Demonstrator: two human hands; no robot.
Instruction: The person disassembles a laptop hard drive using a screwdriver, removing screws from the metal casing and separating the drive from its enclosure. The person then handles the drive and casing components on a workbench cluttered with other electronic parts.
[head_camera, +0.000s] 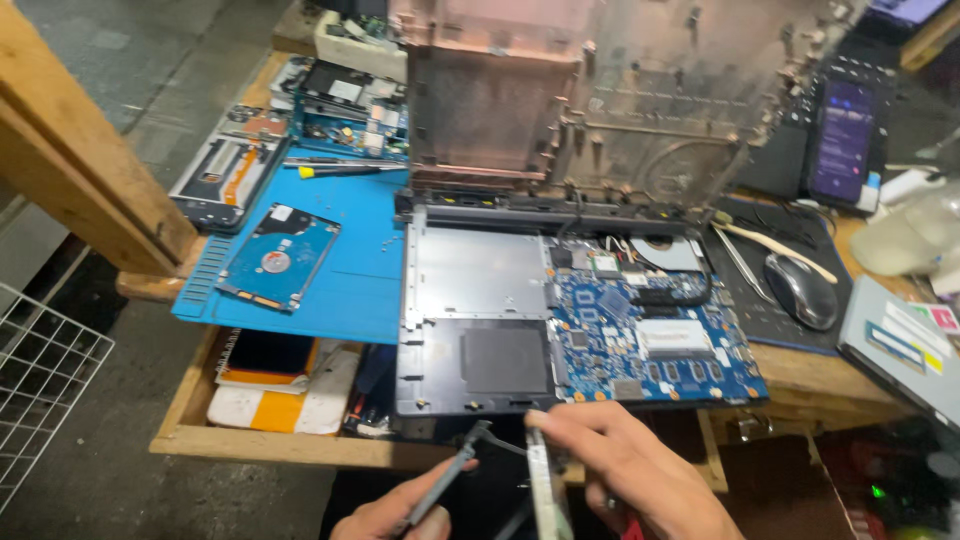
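Far left, a white wire rack (40, 390) is showing at floor level, with a wooden beam (75, 150) slanting above it. Next, a blue work mat (350, 270) is lying on the wooden bench (260, 440), hanging over the front edge a little. A bare hard drive (280, 257) is resting on the mat, tilted, label side up. A yellow-handled screwdriver (335, 171) is lying along the mat's far edge. Below the mat, an open drawer (280, 385) is holding notebooks and loose bits.

Centre, an opened laptop chassis (480, 330) is sitting on the bench, its front edge nearest the person. Its left half is showing a bare grey metal bay; its right half is carrying a blue motherboard (650, 340). The stripped lid frame (600, 90) is standing upright behind it.

Low centre, the left hand (390, 515) is closing its fingers around a thin dark metal bracket (450, 475), which is angling up toward the chassis front edge. Just beside it, the right hand (640, 470) is pinching a slim pale strip-like part (545, 490), held edge-on, so its kind is hard to tell. Both hands are working just in front of the laptop, below the bench edge.

Right, a grey mouse (800, 290) is sitting on a dark pad (775, 320), tweezers (745, 270) beside it. A phone with a lit screen (845, 140) is lying farther back.
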